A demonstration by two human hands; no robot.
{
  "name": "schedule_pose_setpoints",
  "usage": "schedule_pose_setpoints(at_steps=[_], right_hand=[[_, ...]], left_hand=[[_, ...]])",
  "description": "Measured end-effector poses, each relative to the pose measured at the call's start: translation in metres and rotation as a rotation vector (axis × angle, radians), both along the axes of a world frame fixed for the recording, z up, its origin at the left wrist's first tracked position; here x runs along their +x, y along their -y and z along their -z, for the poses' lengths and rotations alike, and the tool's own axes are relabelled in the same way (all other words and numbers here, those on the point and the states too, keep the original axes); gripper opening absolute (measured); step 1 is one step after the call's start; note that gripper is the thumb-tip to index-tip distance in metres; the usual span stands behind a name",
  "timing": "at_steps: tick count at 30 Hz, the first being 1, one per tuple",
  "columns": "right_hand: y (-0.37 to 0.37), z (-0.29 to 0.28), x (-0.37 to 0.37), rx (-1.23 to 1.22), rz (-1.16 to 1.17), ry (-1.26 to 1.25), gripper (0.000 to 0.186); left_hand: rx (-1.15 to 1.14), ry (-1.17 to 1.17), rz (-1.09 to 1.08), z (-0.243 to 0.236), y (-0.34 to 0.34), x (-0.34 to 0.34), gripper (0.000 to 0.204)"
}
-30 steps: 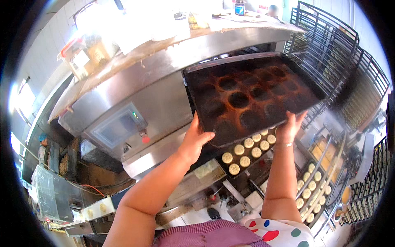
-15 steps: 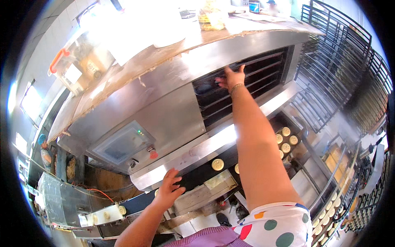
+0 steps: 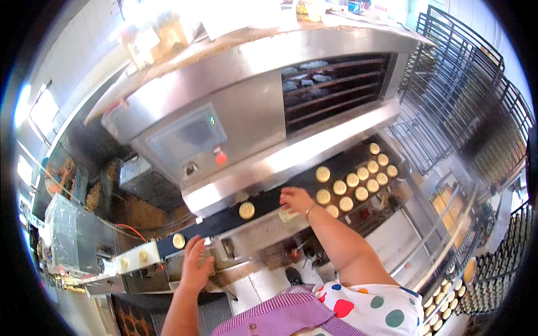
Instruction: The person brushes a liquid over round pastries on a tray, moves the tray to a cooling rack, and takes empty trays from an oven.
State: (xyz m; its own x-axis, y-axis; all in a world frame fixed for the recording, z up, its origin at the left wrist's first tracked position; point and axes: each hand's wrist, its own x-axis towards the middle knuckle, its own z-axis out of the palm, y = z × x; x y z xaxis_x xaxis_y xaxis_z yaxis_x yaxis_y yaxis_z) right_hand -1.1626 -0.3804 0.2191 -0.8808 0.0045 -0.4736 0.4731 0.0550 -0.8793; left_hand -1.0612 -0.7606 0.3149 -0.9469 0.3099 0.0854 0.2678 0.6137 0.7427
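Pale round stamped cakes ride on a dark conveyor belt [image 3: 224, 223]. My right hand [image 3: 297, 200] reaches over the belt with fingers slightly apart and curled, and I see nothing in them. It is between a single cake [image 3: 246, 210] on its left and a cake [image 3: 323, 196] on its right. More cakes lie in slanting rows on a dark tray [image 3: 358, 151] at the belt's right end. My left hand [image 3: 196, 264] hangs in front of the belt, fingers spread and holding nothing, close to another cake [image 3: 178, 241].
Behind the belt stands a steel machine [image 3: 246, 101] with a touch screen [image 3: 188, 134], a red button [image 3: 221, 158] and a dark slatted opening [image 3: 336, 92]. Metal racks [image 3: 454, 73] stand at right; trays of cakes [image 3: 443, 305] sit low right. A co-worker [image 3: 54, 182] is far left.
My right hand has come down from the machine's slatted opening to the belt. My left hand has moved left and lower. The view has shifted, and more cakes on the tray now show.
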Motion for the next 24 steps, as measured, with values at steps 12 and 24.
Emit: schedule_pose_setpoints(at_steps=[12, 24], right_hand=[[0.023, 0.035, 0.302, 1.248, -0.328, -0.111, 0.045], [0.001, 0.068, 0.335, 1.485, -0.364, -0.441, 0.037]], left_hand=[[-0.578, -0.204, -0.774, 0.029, 0.245, 0.287, 0.038], [-0.461, -0.092, -1.064, 0.072, 0.326, 0.406, 0.038]])
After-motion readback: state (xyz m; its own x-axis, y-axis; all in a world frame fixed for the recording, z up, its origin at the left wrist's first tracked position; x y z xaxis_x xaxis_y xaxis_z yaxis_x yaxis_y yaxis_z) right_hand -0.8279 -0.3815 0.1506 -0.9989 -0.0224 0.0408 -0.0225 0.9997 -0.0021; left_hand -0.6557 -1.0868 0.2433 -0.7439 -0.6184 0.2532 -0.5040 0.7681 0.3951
